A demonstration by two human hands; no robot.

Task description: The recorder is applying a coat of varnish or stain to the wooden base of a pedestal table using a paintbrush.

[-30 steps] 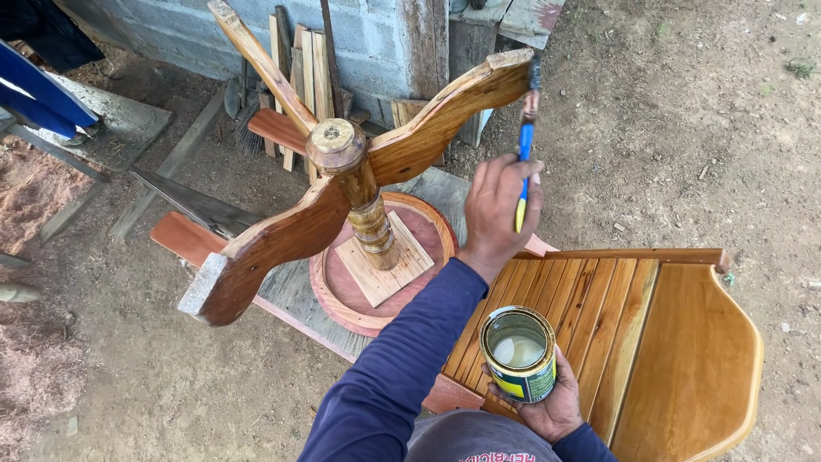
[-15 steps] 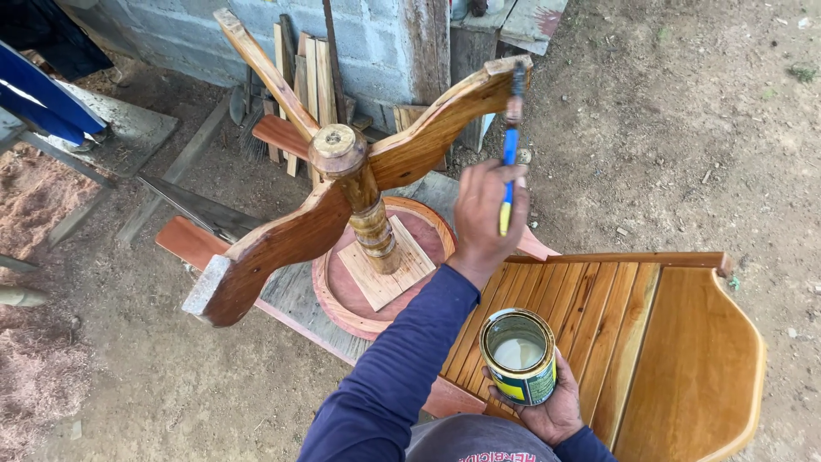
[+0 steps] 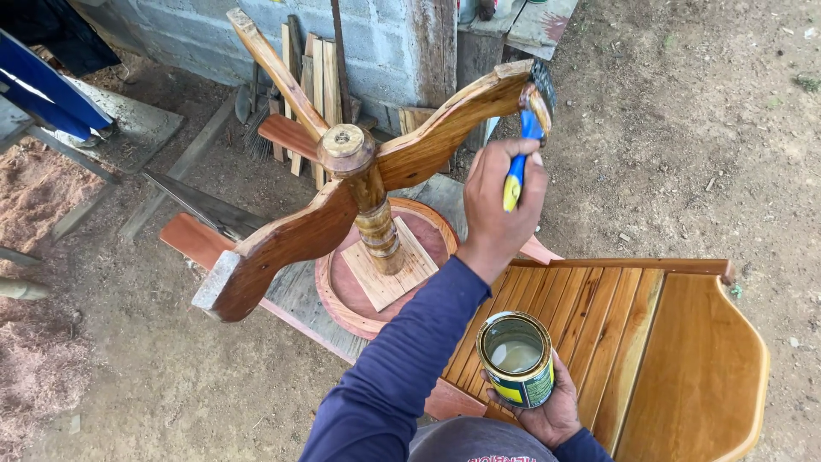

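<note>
My left hand was clenched around the blue-and-yellow paintbrush, its handle running up and away to bristles touching the upturned table leg, while my right hand gripped the open varnish can below, nearer me.

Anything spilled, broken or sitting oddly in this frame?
No spill or damage shows. The wooden pedestal table base stands upside down, legs in the air. The left hand holds a paintbrush to one leg's tip; the right hand holds the open can upright.
</note>
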